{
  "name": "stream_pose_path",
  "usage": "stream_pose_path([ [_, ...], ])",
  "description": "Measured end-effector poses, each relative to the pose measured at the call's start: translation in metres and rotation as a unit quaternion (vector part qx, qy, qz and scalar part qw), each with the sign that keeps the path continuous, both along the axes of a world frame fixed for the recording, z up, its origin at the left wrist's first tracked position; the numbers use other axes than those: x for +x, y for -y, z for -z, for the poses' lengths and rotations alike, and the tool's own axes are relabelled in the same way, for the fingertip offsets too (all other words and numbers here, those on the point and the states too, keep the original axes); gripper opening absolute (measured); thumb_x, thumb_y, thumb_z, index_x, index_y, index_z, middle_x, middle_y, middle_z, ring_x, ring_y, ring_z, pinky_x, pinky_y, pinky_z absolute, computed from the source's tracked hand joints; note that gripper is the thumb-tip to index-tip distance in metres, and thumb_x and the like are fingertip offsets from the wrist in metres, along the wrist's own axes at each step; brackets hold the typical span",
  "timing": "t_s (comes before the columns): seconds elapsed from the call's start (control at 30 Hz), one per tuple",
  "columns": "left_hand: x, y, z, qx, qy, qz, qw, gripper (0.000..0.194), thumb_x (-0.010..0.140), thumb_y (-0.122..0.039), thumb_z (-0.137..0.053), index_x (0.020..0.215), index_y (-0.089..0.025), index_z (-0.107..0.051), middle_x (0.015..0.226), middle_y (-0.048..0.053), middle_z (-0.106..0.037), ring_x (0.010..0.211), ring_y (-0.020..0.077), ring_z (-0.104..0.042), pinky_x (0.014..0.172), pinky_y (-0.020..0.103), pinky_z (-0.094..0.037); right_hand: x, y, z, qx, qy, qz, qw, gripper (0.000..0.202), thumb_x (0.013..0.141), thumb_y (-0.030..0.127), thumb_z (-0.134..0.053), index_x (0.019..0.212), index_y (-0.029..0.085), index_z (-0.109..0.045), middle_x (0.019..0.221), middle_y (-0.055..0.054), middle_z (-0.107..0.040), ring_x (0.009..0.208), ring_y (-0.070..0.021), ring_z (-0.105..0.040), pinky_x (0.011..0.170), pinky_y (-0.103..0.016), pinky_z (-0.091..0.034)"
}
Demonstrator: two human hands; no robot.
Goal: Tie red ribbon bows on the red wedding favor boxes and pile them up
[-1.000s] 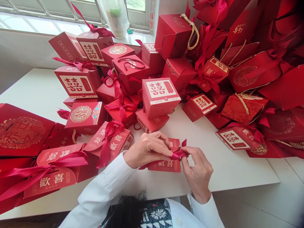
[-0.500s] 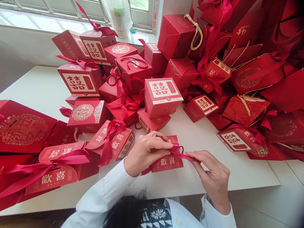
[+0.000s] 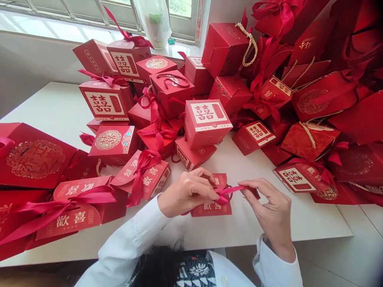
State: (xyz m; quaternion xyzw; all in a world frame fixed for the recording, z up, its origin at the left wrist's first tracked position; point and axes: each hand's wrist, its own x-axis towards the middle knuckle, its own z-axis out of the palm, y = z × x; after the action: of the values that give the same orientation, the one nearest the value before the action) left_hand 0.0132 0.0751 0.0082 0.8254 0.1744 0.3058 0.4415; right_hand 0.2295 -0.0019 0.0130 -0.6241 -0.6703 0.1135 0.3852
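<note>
A small red box (image 3: 211, 210) with gold lettering lies on the white table (image 3: 299, 219) in front of me. Over its top runs a pink-red ribbon (image 3: 223, 196). My left hand (image 3: 188, 191) pinches the ribbon near the middle of the box and partly covers the box's left side. My right hand (image 3: 271, 211), right of the box, pinches the ribbon between thumb and fingertips and holds it stretched above the table. A dark twisted cord shows beside the ribbon at the box's right edge.
Red boxes, some with ribbon bows, are piled behind my hands, with a pale box (image 3: 206, 123) nearest. Large red boxes (image 3: 38, 159) fill the left. Bags with gold cords (image 3: 311, 137) crowd the right. A plastic-wrapped cup (image 3: 155, 30) stands on the windowsill. The table's front edge runs below my hands.
My right hand has risen slightly, pulling the ribbon up and to the right. My left hand's fingers have shifted slightly down over the box. The view has moved slightly.
</note>
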Motion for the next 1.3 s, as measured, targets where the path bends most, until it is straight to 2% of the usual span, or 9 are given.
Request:
stream_pose_path([
  [0.1,0.003,0.004,-0.004,-0.019,-0.056,-0.047,0.997,0.007,0.082,-0.009,-0.062,0.082,-0.016,-0.062,0.086,0.005,-0.067,0.089,0.0175,-0.061,0.078,0.027,-0.048,-0.007,-0.014,-0.012,-0.009,0.008,-0.012,1.000,0.012,0.082,0.012,-0.060,0.078,0.023,-0.064,0.069,0.005,-0.060,0.057,-0.0095,-0.052,0.054,-0.022,-0.041],
  [0.4,0.013,0.023,-0.008,-0.135,-0.080,-0.169,0.973,0.040,0.076,-0.007,-0.067,0.098,-0.022,-0.038,0.079,-0.006,-0.072,0.080,0.0147,-0.069,0.076,0.025,-0.046,-0.042,-0.037,-0.034,0.087,0.147,-0.086,0.981,0.013,0.083,0.012,-0.056,0.074,0.020,-0.059,0.068,0.001,-0.059,0.066,-0.0148,-0.050,0.068,-0.029,-0.040],
  [0.6,0.002,0.015,-0.001,-0.205,-0.018,-0.114,0.972,0.034,0.077,-0.019,-0.072,0.096,-0.020,-0.043,0.081,-0.001,-0.071,0.081,0.0158,-0.070,0.078,0.025,-0.046,-0.016,-0.036,-0.023,0.093,0.140,-0.108,0.980,0.012,0.089,0.011,-0.055,0.086,0.021,-0.060,0.079,-0.001,-0.064,0.075,-0.0162,-0.055,0.076,-0.032,-0.042],
  [0.77,-0.003,0.009,-0.001,-0.252,0.002,-0.103,0.962,0.031,0.077,-0.021,-0.072,0.096,-0.017,-0.047,0.082,0.002,-0.069,0.077,0.0156,-0.070,0.073,0.024,-0.048,0.009,-0.028,-0.006,0.019,0.070,-0.100,0.992,0.011,0.090,0.016,-0.054,0.088,0.023,-0.061,0.083,-0.001,-0.065,0.076,-0.0159,-0.058,0.072,-0.030,-0.046],
  [1.0,0.000,0.008,-0.006,-0.309,0.024,-0.108,0.945,0.032,0.080,-0.022,-0.070,0.105,-0.015,-0.051,0.084,0.002,-0.068,0.077,0.0133,-0.068,0.074,0.023,-0.049,0.027,-0.017,-0.005,-0.102,-0.011,-0.186,0.977,0.016,0.091,0.019,-0.049,0.088,0.024,-0.064,0.091,-0.004,-0.058,0.079,-0.0155,-0.059,0.067,-0.027,-0.046],
  [1.07,-0.001,0.007,-0.006,-0.318,0.020,-0.105,0.942,0.034,0.080,-0.022,-0.070,0.107,-0.014,-0.051,0.084,0.002,-0.068,0.077,0.0133,-0.068,0.074,0.023,-0.050,0.028,-0.017,-0.005,-0.151,-0.051,-0.229,0.960,0.009,0.090,0.028,-0.052,0.085,0.022,-0.058,0.101,-0.006,-0.059,0.088,-0.0176,-0.060,0.076,-0.030,-0.047],
  [1.13,-0.001,0.006,-0.007,-0.314,0.011,-0.102,0.944,0.034,0.080,-0.022,-0.070,0.107,-0.014,-0.051,0.083,0.002,-0.068,0.076,0.0132,-0.068,0.073,0.023,-0.050,0.025,-0.017,-0.002,-0.197,-0.119,-0.263,0.937,0.027,0.088,0.048,-0.052,0.086,0.022,-0.053,0.105,-0.007,-0.059,0.094,-0.0205,-0.058,0.082,-0.033,-0.046],
  [1.2,-0.002,0.005,-0.009,-0.306,0.005,-0.095,0.947,0.033,0.080,-0.021,-0.069,0.107,-0.013,-0.052,0.083,0.003,-0.068,0.076,0.0132,-0.068,0.072,0.023,-0.050,0.019,-0.017,0.007,-0.232,-0.201,-0.250,0.918,0.047,0.088,0.066,-0.037,0.088,0.021,-0.052,0.101,-0.007,-0.059,0.090,-0.0202,-0.057,0.079,-0.034,-0.046],
  [1.3,-0.002,0.005,-0.011,-0.301,0.001,-0.086,0.950,0.031,0.080,-0.020,-0.069,0.105,-0.013,-0.052,0.083,0.003,-0.070,0.078,0.0133,-0.068,0.072,0.022,-0.050,0.008,-0.015,0.021,-0.285,-0.280,-0.173,0.900,0.048,0.093,0.063,-0.028,0.089,0.021,-0.051,0.085,-0.002,-0.056,0.072,-0.0141,-0.050,0.064,-0.027,-0.043],
])
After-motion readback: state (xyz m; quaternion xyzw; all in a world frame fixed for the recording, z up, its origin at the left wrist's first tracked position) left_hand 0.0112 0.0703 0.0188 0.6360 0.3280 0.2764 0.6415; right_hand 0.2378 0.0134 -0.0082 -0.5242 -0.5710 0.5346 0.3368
